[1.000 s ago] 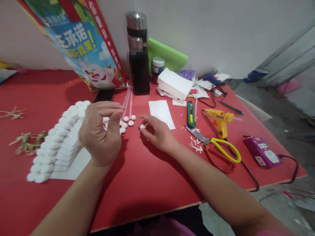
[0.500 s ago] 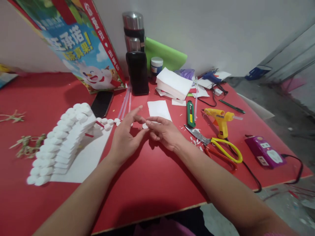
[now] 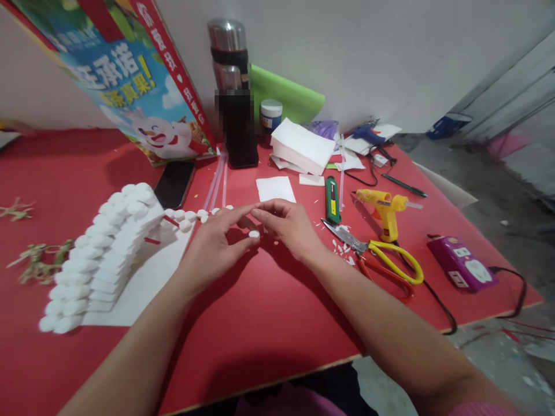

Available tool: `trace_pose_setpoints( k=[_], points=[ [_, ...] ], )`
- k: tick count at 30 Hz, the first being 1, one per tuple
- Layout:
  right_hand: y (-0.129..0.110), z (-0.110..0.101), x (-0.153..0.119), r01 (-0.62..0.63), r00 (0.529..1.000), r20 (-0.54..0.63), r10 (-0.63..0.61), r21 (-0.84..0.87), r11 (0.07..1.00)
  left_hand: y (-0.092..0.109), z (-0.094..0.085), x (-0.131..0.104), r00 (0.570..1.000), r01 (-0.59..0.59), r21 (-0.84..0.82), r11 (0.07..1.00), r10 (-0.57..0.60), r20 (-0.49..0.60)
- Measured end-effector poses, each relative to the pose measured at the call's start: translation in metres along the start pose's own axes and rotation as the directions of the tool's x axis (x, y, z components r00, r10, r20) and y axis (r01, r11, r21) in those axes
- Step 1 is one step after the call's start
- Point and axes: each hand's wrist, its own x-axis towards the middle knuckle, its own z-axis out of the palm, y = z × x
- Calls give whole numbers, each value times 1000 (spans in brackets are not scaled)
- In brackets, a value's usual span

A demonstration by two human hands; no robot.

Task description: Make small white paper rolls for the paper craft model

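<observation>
My left hand (image 3: 214, 242) is over the middle of the red table, with a small white disc (image 3: 254, 234) at its thumb tip. Its index finger reaches across to the fingertips of my right hand (image 3: 288, 225), which are bent together; what they hold, if anything, is hidden. To the left lies a curved white model (image 3: 110, 268) of stepped white blocks edged by rows of rounded white pieces, on a white sheet (image 3: 151, 289). More small white discs (image 3: 187, 215) run in a line behind my left hand. A white paper (image 3: 275, 189) lies just beyond my fingers.
Right of my hands are scissors (image 3: 381, 254), a green utility knife (image 3: 332, 199), a yellow glue gun (image 3: 384, 208) and a purple power box (image 3: 462, 263). Behind stand a thermos (image 3: 228, 43), a tall printed box (image 3: 143, 86) and a white paper stack (image 3: 303, 144). A phone (image 3: 174, 184) lies left.
The fingertips of both hands have parted slightly around the white disc, which now sits at my left thumb. The whole view has shifted a little, so things on the table appear further left.
</observation>
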Motion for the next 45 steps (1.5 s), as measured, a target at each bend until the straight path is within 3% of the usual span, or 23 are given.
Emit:
trace_pose_setpoints(
  k=[4,9,11,14,16,17,19,20,21,22,24,26,29,31,34,41,43,45],
  points=[
    [1,-1,-2,-59,998,48,52,153,986,4,1,-1,999,34,-169,985,-27,42],
    [-2,-6,-4,-29,998,58,18,191,981,-3,-3,0,994,71,-300,951,-43,100],
    [-7,-12,-3,6,1000,15,-9,184,983,-7,-4,0,994,83,-339,937,-56,91],
    [-23,-33,0,146,979,-157,-128,109,983,-13,-6,1,995,90,-317,944,-97,-5],
    [-35,-52,1,298,890,-348,-294,-44,954,-17,-9,4,991,68,-186,980,-89,-105],
    [-41,-62,1,367,804,-445,-395,-152,918,-18,-10,5,987,53,-99,994,-67,-143],
    [-49,-80,-1,386,611,-568,-551,-394,834,-21,-12,6,985,21,59,998,-11,-171],
    [-51,-87,-2,351,533,-571,-624,-523,777,-23,-12,6,986,7,113,994,12,-165],
    [-51,-92,-2,303,489,-529,-694,-643,704,-24,-12,6,988,-4,150,989,27,-153],
    [-50,-96,-3,264,478,-458,-750,-739,619,-25,-11,6,990,-11,173,985,35,-136],
    [-44,-95,-2,257,529,-285,-799,-843,472,-27,-10,6,993,-10,194,981,32,-112],
    [-35,-87,-2,326,648,-92,-756,-864,384,-28,-9,6,995,2,203,979,18,-99],
    [-23,-66,-4,398,847,213,-487,-862,314,-30,-9,7,996,4,227,974,16,-89],
    [-18,-54,-7,386,913,318,-256,-876,290,-31,-10,8,996,-3,249,969,24,-84],
    [-14,-44,-9,365,931,357,-76,-895,258,-32,-12,8,997,12,261,965,10,-81],
    [-9,-47,-2,402,915,391,-95,-878,259,-30,-14,7,997,-50,266,963,65,-46],
    [-9,-47,-3,399,917,387,-100,-873,280,-28,-13,7,991,-57,256,965,85,-100],
    [-10,-46,-5,382,924,369,-101,-877,292,-25,-11,6,969,-33,218,975,85,-232]
  ],
)
